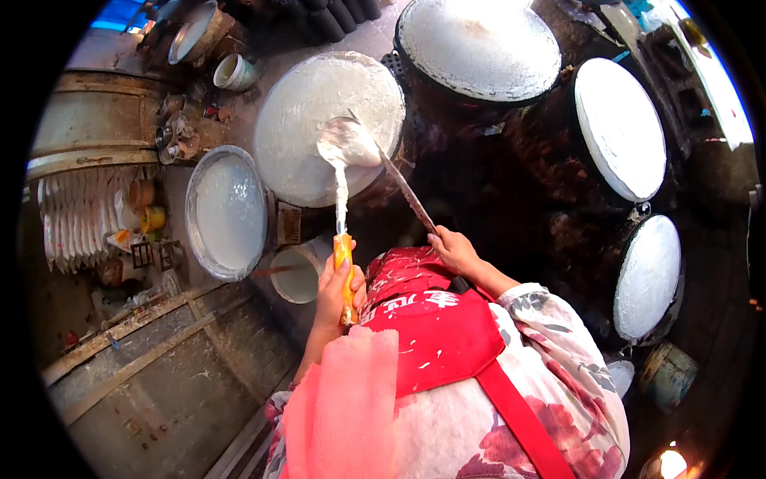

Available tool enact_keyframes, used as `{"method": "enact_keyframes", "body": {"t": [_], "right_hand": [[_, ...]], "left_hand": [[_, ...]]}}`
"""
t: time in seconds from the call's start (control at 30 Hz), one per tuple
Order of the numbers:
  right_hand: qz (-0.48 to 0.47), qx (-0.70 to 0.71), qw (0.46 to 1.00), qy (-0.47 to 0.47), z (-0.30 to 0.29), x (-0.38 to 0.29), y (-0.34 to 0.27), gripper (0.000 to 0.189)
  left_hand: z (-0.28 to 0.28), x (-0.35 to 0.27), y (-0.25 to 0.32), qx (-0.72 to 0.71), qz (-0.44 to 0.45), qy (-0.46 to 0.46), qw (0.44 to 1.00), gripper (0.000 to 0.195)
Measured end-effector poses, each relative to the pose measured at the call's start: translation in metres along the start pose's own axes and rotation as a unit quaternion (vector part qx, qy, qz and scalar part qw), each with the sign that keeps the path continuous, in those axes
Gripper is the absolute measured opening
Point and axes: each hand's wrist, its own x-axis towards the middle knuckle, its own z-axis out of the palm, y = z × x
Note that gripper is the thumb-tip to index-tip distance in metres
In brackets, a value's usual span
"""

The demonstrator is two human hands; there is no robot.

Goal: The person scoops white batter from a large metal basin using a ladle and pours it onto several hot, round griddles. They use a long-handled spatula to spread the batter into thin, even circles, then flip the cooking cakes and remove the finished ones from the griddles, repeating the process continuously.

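My left hand (pixel 336 287) is closed around the orange handle of a ladle (pixel 344 254), whose white-coated bowl is over a wide round vessel of thick white batter (pixel 323 90). In my right hand (pixel 455 251) is a long thin flat stick or blade (pixel 410 194), smeared with white. It slants up and left, passing against the ladle's bowl, which holds some of the white paste. Whether the bowl touches the batter below, I cannot tell. A red apron (pixel 443 335) spotted with white and a pink towel (pixel 353 395) cover my front.
Several round white-topped griddles (pixel 479 51) curve around the right side. At the left are a metal basin of white liquid (pixel 230 212), a white bucket (pixel 296 275) and a smaller bucket (pixel 234 73). A flame or bright light (pixel 671 464) glows at the lower right.
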Motion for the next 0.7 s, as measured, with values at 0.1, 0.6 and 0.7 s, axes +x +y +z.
{"method": "enact_keyframes", "body": {"t": [0.1,0.6,0.7], "right_hand": [[-0.022,0.024,0.999,-0.016,0.019,0.003,-0.009,0.028],[-0.192,0.084,0.978,0.012,0.078,0.021,-0.146,0.027],[-0.238,0.026,0.968,0.081,0.076,0.033,-0.178,0.024]], "left_hand": [[-0.016,-0.015,-0.001,-0.042,-0.008,-0.008,0.999,0.039],[-0.091,-0.097,0.061,-0.318,0.111,-0.205,0.919,0.049],[-0.108,-0.073,0.060,-0.336,0.111,-0.220,0.909,0.048]]}}
